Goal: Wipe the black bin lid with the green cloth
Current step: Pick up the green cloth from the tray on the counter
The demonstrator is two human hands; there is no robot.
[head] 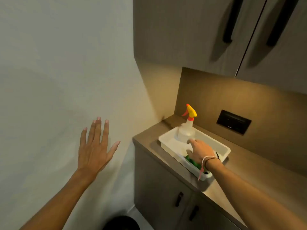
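right hand (200, 151) reaching into the white tray (167, 143) on the desk (235, 173)

fingers loosely curled over the green cloth (192, 161), grip unclear; left hand (93, 146) spread wide; black bin lid (121, 223) below, orientation unclear.

**Single head view, looking down into a corner**

Head camera, worn high, tilted forward and down. Wall (58, 72) fills nine to twelve o'clock; counter (249, 171) runs toward four o'clock, close below; upper cabinets (191, 30) at one o'clock. No second view to overlap
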